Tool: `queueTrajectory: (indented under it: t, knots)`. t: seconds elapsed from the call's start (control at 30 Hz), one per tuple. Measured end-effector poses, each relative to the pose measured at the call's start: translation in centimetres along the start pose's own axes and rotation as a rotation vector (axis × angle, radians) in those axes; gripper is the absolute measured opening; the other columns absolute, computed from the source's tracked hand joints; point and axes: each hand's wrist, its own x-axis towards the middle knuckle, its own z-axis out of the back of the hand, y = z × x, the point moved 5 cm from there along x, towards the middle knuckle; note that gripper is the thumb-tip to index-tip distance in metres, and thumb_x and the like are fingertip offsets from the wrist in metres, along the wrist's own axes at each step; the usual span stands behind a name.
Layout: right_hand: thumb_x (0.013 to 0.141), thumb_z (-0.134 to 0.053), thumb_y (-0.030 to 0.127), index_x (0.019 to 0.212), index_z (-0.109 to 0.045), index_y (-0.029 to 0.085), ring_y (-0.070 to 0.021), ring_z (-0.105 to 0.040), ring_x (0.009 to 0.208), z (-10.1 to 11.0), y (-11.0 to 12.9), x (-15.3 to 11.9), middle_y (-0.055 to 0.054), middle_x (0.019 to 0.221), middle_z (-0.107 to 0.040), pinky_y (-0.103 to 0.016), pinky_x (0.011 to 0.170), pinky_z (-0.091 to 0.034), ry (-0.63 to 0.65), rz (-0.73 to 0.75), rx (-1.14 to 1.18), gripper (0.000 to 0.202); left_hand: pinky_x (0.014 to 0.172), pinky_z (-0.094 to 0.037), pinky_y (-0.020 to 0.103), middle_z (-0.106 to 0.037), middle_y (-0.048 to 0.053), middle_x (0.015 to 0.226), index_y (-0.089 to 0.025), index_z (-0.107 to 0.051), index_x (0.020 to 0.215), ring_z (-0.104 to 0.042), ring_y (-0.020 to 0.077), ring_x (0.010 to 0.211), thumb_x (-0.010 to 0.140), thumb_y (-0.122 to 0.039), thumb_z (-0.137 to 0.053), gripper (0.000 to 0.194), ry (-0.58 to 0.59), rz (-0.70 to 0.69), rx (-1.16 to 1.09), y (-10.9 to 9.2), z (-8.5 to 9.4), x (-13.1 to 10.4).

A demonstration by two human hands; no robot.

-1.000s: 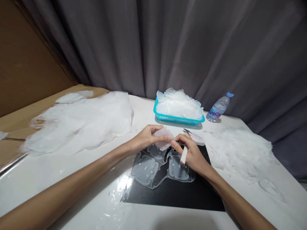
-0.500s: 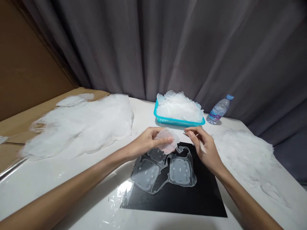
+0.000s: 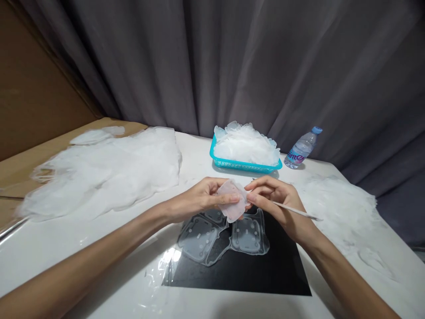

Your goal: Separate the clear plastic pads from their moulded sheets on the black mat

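Observation:
A small translucent sheet piece (image 3: 229, 210) is pinched in my left hand (image 3: 209, 197), thumb on top. My right hand (image 3: 274, 197) is closed around a thin tool (image 3: 297, 212), whose pale handle sticks out to the right over the back of the hand. The fingertips of my right hand meet the right edge of the piece; the tool's tip is hidden there. Below both hands, a clear molded sheet (image 3: 199, 237) with rounded square panels lies on a black mat (image 3: 245, 277).
A turquoise basket (image 3: 245, 166) heaped with translucent pieces stands behind my hands. Right of it is a water bottle (image 3: 301, 149). White sheet material (image 3: 116, 170) is piled at the left, with another translucent pile (image 3: 341, 212) at the right. A gray curtain hangs behind the table.
My right hand has moved left to the piece, and the tool has swung so its handle points right. The piece is tilted a little differently in my left hand.

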Motion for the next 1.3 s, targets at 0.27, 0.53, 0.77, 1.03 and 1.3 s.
queueTrajectory:
  t: [0.27,0.53,0.77,1.03,1.3]
  knots:
    - [0.088,-0.079,0.034,0.093,-0.076,0.019,-0.0182,-0.075,0.073,-0.9,0.2,-0.1,-0.003,0.08,-0.077,-0.029,0.069,-0.059,0.04,0.016,0.002,0.016,0.068,-0.046,0.024,-0.072,0.004,0.092,-0.016,-0.071,0.1,-0.062,0.0114,0.072,0.096,-0.041,-0.069,0.026,0.05,0.044,-0.065,1.6,-0.1,0.4]
    - [0.087,-0.081,0.033,0.088,-0.077,0.02,-0.015,-0.073,0.069,-0.9,-0.3,0.0,-0.001,0.079,-0.076,-0.026,0.065,-0.059,0.008,0.016,0.016,0.014,0.066,-0.043,0.024,-0.072,0.004,0.088,-0.017,-0.068,0.103,-0.056,0.0104,0.067,0.096,-0.044,-0.069,0.029,0.085,0.086,-0.131,2.3,-0.6,0.4]
    - [0.087,-0.079,0.037,0.088,-0.075,0.019,-0.0156,-0.071,0.068,-1.1,-0.7,0.0,-0.002,0.078,-0.075,-0.027,0.065,-0.056,-0.016,0.02,-0.036,0.019,0.069,-0.047,0.029,-0.069,0.005,0.093,-0.018,-0.063,0.111,-0.058,0.0137,0.071,0.097,-0.054,-0.063,0.038,0.046,0.105,0.011,2.8,-0.3,0.9]
    - [0.101,-0.051,0.054,0.089,-0.07,0.021,-0.0266,-0.063,0.088,7.9,-4.0,1.9,-0.008,0.089,-0.071,-0.044,0.084,-0.049,-0.13,0.02,-0.849,0.04,0.11,-0.047,0.046,-0.06,0.009,0.137,-0.028,-0.054,0.134,-0.056,0.0262,0.129,0.104,-0.046,-0.054,0.035,-0.212,-0.021,0.83,3.6,3.0,-5.1]
    - [0.109,-0.027,0.058,0.104,-0.063,0.023,-0.0184,-0.06,0.076,-0.4,-3.3,-0.5,-0.003,0.087,-0.063,-0.033,0.073,-0.049,-0.035,0.093,-0.648,0.051,0.115,-0.048,0.047,-0.048,0.014,0.151,-0.024,-0.04,0.154,-0.046,0.0255,0.143,0.111,-0.028,-0.033,0.044,-0.314,-0.155,1.369,7.0,-1.5,-9.3]
